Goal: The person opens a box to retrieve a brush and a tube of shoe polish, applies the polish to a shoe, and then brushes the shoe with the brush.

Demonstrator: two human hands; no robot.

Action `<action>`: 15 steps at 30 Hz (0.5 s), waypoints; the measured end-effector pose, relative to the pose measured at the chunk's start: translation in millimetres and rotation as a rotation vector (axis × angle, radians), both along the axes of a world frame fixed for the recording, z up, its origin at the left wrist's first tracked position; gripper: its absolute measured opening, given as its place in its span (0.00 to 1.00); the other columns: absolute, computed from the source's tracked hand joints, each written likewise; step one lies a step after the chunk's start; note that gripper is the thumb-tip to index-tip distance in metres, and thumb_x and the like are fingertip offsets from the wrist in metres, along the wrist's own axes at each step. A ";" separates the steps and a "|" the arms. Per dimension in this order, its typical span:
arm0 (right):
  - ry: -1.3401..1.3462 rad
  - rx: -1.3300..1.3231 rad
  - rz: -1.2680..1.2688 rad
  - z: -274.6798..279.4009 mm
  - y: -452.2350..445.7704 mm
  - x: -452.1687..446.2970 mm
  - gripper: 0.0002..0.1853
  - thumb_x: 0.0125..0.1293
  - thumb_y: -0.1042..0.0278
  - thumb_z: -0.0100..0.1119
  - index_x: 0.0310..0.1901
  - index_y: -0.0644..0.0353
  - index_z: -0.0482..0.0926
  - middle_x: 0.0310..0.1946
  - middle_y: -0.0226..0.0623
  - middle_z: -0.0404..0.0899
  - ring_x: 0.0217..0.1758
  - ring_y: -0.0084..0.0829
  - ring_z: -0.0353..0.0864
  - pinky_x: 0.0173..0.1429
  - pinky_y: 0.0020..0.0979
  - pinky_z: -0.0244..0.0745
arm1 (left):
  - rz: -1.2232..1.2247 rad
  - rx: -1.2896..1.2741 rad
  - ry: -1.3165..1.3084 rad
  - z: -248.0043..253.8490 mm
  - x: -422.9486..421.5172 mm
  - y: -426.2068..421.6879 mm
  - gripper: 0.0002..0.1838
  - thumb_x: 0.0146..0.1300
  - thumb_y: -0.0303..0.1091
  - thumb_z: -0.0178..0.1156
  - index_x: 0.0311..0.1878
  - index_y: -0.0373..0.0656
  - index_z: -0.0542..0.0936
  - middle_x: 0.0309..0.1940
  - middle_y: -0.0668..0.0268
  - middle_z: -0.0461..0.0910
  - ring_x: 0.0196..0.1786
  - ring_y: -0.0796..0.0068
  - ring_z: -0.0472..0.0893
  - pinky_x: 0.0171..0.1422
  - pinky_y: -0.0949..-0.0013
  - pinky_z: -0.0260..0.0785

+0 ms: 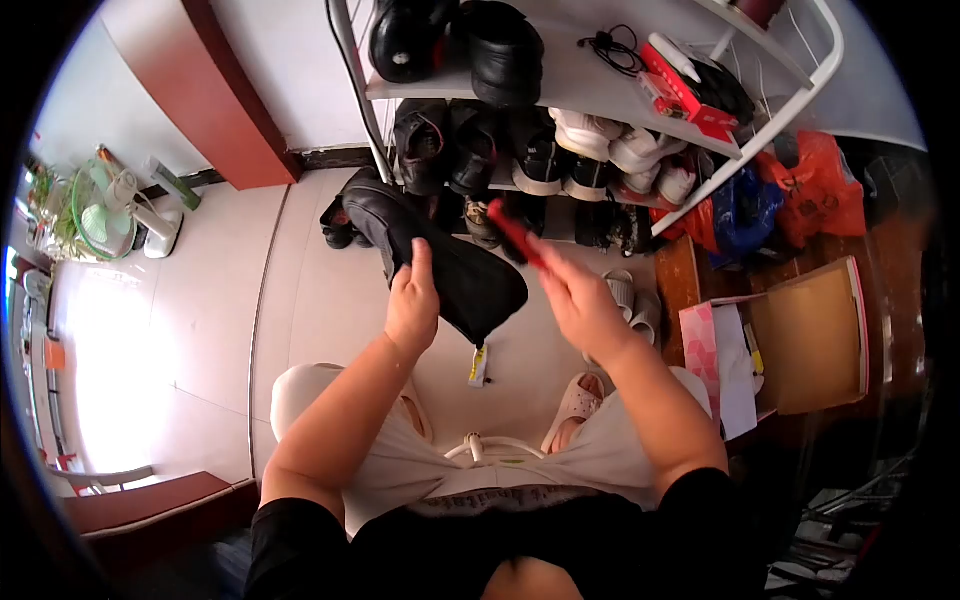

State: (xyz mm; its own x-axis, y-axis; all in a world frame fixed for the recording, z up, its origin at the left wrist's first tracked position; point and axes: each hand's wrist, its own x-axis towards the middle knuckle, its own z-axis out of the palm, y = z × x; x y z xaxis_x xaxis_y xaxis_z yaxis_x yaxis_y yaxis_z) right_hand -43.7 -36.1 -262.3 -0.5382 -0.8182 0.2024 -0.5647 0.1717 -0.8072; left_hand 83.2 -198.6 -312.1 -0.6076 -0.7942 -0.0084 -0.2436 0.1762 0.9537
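Note:
In the head view I hold a black boot point(455, 280) tilted in front of me, its toe pointing to the upper left. My left hand point(412, 305) is closed on the side of the boot, thumb up along it. My right hand point(578, 305) is closed around a red-handled brush point(518, 235), just right of the boot. Whether its bristles touch the leather I cannot tell. Below the boot's shaft a small white and yellow piece point(478, 366) shows against the floor; its kind is unclear.
A shoe rack point(590, 95) with several pairs of shoes stands ahead. To the right, an open shoebox point(810, 345) lies on a wooden surface, with orange plastic bags point(815, 190) behind. Grey slippers point(645, 315) lie by my right leg. A fan point(105, 215) stands far left.

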 end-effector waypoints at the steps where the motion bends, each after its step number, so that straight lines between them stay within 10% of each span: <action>1: 0.186 0.046 0.032 0.9 8.9 11.3 0.23 0.62 0.68 0.50 0.59 0.54 0.65 0.33 0.45 0.75 0.31 0.43 0.77 0.35 0.33 0.72 | 0.033 -0.112 -0.025 0.4 0.0 -3.7 0.37 0.64 0.62 0.37 0.41 0.29 0.74 0.33 0.54 0.74 0.39 0.59 0.73 0.49 0.68 0.62; 3: 0.368 0.087 0.064 -1.3 11.4 20.7 0.22 0.61 0.71 0.49 0.59 0.53 0.66 0.27 0.44 0.74 0.25 0.46 0.76 0.30 0.37 0.72 | 0.110 0.447 0.164 0.2 -5.6 -15.6 0.39 0.63 0.63 0.36 0.40 0.28 0.74 0.31 0.52 0.74 0.38 0.55 0.73 0.50 0.67 0.62; 7: 0.393 0.300 0.061 -12.0 -9.1 35.3 0.27 0.59 0.73 0.49 0.62 0.49 0.62 0.23 0.41 0.70 0.23 0.44 0.74 0.29 0.40 0.70 | 0.065 -0.085 0.011 4.6 -0.5 13.2 0.38 0.65 0.61 0.36 0.42 0.26 0.74 0.36 0.51 0.76 0.43 0.62 0.74 0.52 0.70 0.62; 12: 0.479 0.334 0.149 -13.7 5.4 40.4 0.29 0.56 0.72 0.50 0.62 0.54 0.60 0.24 0.44 0.72 0.20 0.43 0.74 0.25 0.39 0.72 | 0.164 0.713 0.585 18.8 -13.3 -7.6 0.35 0.65 0.59 0.37 0.47 0.31 0.74 0.39 0.59 0.77 0.38 0.72 0.76 0.45 0.71 0.69; 15: 0.432 0.305 0.129 -16.9 -3.9 38.2 0.29 0.56 0.73 0.49 0.62 0.53 0.60 0.26 0.45 0.72 0.20 0.43 0.74 0.25 0.38 0.73 | 0.138 0.408 0.374 13.8 -3.1 3.1 0.36 0.64 0.61 0.38 0.47 0.31 0.74 0.38 0.60 0.77 0.37 0.70 0.77 0.43 0.71 0.69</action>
